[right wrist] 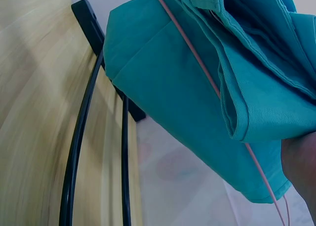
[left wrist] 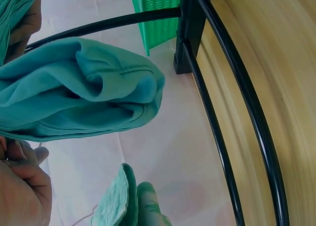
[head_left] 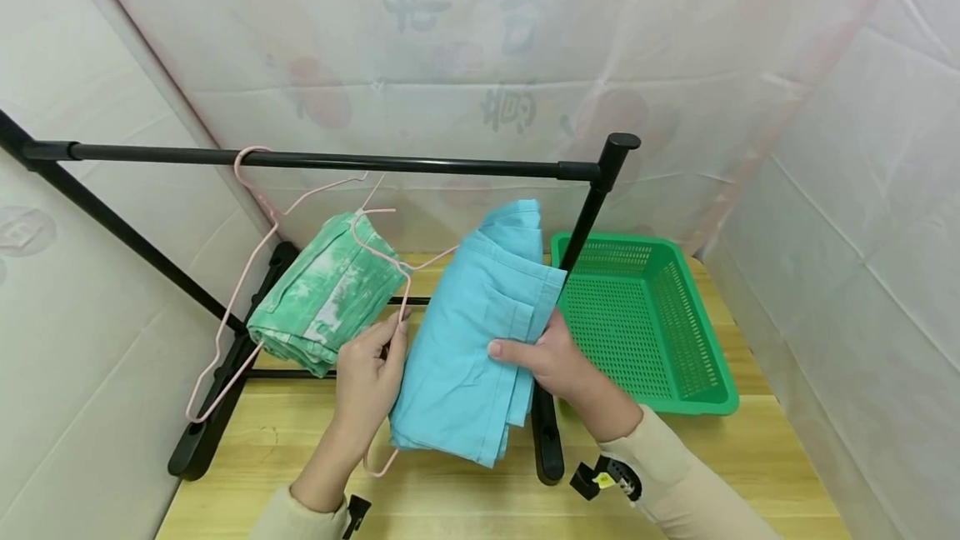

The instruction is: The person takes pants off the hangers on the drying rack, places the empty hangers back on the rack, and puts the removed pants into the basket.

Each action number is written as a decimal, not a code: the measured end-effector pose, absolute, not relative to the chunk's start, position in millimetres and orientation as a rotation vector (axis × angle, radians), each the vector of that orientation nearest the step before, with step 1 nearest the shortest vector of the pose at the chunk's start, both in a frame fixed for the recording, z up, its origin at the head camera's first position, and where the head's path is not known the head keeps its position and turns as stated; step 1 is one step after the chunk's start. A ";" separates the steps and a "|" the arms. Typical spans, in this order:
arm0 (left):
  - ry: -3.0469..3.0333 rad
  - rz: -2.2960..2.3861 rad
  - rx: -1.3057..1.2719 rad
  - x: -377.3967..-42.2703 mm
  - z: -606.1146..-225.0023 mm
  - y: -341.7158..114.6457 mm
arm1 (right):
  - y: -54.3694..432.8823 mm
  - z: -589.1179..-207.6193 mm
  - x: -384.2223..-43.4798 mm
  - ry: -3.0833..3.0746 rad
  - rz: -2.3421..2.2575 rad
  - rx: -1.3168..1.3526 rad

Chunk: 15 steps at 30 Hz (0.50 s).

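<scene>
With my left hand (head_left: 371,369) pinching the pink hanger (head_left: 407,282) and my right hand (head_left: 551,352) gripping the folded blue cloth (head_left: 468,348) (thumb in front), I hold it between them above the desk (head_left: 465,511), long axis slanting up toward the rail's (head_left: 450,164) right end, the hook (head_left: 356,232), nearer my left, pointing up-left.

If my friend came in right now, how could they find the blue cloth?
In the head view, find the black rack on the table, with the green basket near its right end. Just left of the basket, the right hand holds the blue cloth. It is plain blue, while the green cloth farther left has white blotches.
</scene>
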State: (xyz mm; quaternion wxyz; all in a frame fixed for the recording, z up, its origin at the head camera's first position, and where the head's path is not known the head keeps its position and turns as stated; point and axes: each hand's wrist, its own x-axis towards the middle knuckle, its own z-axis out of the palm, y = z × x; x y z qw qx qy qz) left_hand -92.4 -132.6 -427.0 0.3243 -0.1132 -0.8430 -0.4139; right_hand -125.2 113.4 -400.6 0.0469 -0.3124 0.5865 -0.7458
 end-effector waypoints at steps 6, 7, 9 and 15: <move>-2.227 -1.008 -0.291 -92.3 -427.7 -135.4 | 113.8 -398.8 -124.7 1.767 -2.317 -0.928; -2.229 -1.001 -0.291 -92.3 -428.6 -136.1 | 114.2 -398.4 -124.7 1.750 -2.325 -0.929; -2.235 -0.994 -0.287 -92.4 -430.8 -137.4 | 115.1 -397.7 -125.4 1.717 -2.336 -0.951; -2.274 -1.008 -0.248 -93.6 -435.4 -140.8 | 116.9 -396.0 -126.4 1.643 -2.320 -1.060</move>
